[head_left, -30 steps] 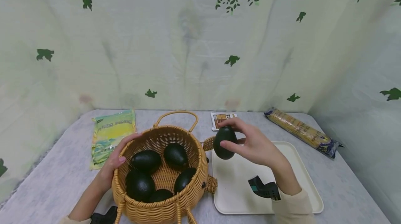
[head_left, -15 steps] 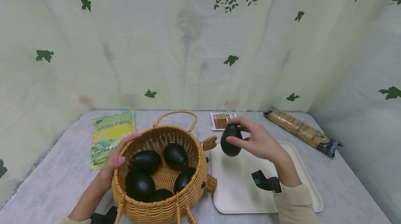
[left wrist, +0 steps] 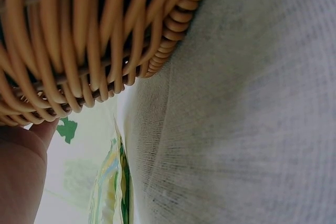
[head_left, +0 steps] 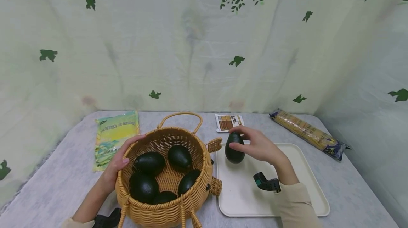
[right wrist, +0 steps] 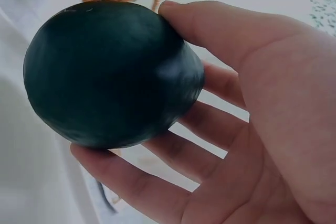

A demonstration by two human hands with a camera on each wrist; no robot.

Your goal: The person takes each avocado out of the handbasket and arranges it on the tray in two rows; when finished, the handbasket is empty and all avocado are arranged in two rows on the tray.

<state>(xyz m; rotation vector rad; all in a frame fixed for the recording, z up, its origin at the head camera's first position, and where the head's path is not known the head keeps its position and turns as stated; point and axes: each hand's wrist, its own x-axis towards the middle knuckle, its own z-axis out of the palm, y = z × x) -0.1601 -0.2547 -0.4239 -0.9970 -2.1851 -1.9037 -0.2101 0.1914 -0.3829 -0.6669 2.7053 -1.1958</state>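
Note:
A round wicker basket with animal-like eyes and ears stands at the front left, tilted toward me. Inside it lie several dark green avocados. My left hand grips its left rim, thumb over the edge; the left wrist view shows the woven side close up. Between the thumb and fingers of my right hand, another avocado is held upright. It is at the back left part of a white tray; whether it touches the tray I cannot tell. The right wrist view shows the avocado filling the grasp.
Behind the left hand lies a green and yellow packet. A small brown and white packet is at the back, just beyond the right hand. A long noodle-like package lies at the back right. A printed cloth hangs behind the table.
My right hand has carried the avocado rightward from the basket's ear to above the tray, then slightly lower. The left hand stays on the basket rim.

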